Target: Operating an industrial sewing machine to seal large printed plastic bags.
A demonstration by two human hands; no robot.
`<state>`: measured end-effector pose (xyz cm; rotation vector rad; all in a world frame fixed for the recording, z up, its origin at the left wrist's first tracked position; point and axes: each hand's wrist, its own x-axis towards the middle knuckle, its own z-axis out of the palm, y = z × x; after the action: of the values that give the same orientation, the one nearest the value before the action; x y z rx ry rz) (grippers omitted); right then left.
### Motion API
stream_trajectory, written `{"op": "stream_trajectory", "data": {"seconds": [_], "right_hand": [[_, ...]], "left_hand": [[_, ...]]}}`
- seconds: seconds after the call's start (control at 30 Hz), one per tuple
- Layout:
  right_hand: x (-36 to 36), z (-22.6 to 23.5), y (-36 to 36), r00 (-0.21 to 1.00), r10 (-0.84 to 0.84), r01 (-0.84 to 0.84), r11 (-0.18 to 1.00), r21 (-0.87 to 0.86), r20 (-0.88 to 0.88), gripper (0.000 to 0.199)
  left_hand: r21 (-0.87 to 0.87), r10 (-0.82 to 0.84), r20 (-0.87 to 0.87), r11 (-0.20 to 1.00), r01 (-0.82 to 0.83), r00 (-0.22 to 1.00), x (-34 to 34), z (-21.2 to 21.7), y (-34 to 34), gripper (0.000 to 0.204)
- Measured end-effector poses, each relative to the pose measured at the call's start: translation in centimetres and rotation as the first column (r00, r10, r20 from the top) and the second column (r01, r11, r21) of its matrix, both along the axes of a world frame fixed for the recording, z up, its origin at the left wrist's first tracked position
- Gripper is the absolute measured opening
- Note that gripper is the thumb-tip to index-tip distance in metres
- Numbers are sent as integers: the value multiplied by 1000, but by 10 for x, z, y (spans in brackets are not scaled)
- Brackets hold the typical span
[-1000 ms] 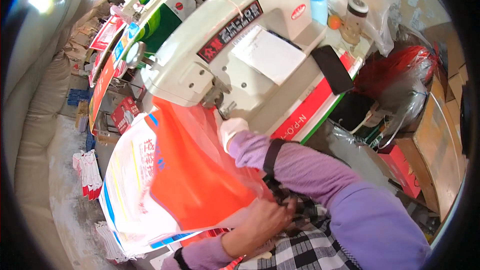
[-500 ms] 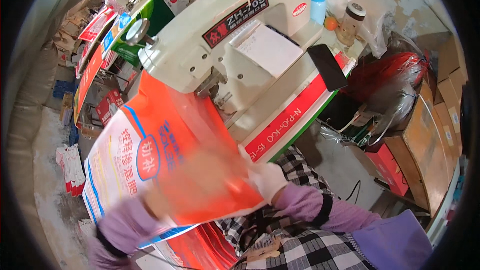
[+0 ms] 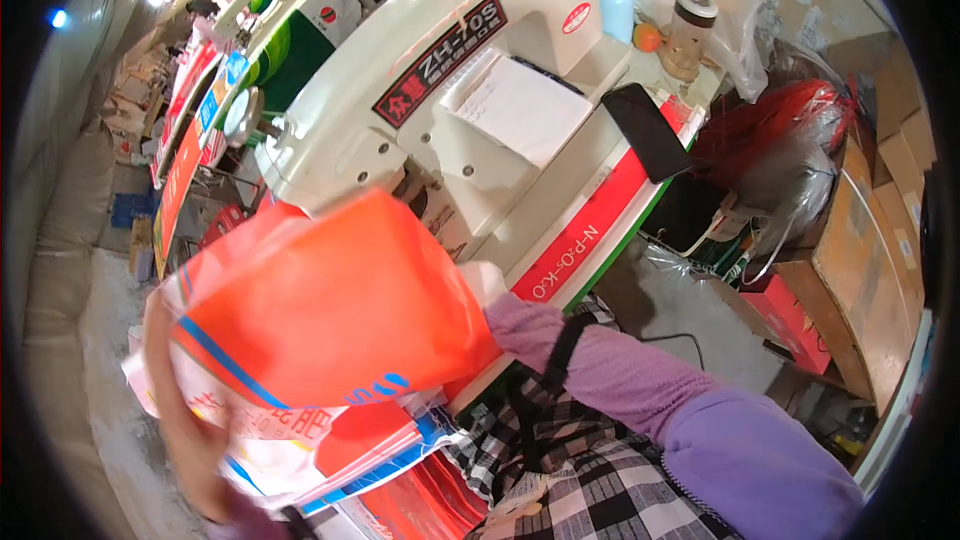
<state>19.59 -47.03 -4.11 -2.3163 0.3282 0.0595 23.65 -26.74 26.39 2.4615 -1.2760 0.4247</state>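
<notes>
An orange and white plastic sack (image 3: 340, 300) with blue stripes lies slanted in front of me, its orange part folded up over the white printed part. My right hand (image 3: 484, 285), in a white glove, grips the sack's right edge; the fingers are partly hidden. At the sack's left side, my bare left hand (image 3: 192, 425) is blurred, with fingers stretched along the edge and the thumb apart. Just beyond the sack stands a cream industrial sewing machine (image 3: 340, 145), its needle area partly covered by the sack.
More orange sacks (image 3: 425, 500) are stacked below, near my checked apron (image 3: 620, 490). On the machine table rest a notepad (image 3: 520, 105), a black phone (image 3: 646, 133), a blue bottle (image 3: 615, 0), an orange fruit (image 3: 647, 37) and a jar (image 3: 690, 35). Cardboard boxes (image 3: 850, 260) stand at right.
The sack has come away from the machine's needle area, leftward and toward me, and its orange part has folded over. My left hand has swept left from its middle. The right hand moved slightly left.
</notes>
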Motion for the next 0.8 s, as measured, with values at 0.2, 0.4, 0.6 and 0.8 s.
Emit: {"op": "stream_trajectory", "data": {"seconds": [0.2, 0.4, 0.6, 0.8], "right_hand": [[-67, 43, 12, 728, -359, 74, 888, 453, 584, 24], [-97, 99, 1, 800, -18, -203, 932, 299, 600, 14], [-132, 79, 17, 776, 202, -463, 826, 322, 598, 15], [-149, 53, 46, 890, 259, -440, 699, 563, 375, 26]], "left_hand": [[531, 506, 203, 662, -529, 838, 193, 42, 319, 19], [-96, 416, 715, 855, -510, 562, 66, 108, 244, 22], [514, 813, 131, 433, -741, 567, -5, 15, 351, 69], [-221, -472, -532, 879, 423, 703, -79, -66, 12, 77]]}}
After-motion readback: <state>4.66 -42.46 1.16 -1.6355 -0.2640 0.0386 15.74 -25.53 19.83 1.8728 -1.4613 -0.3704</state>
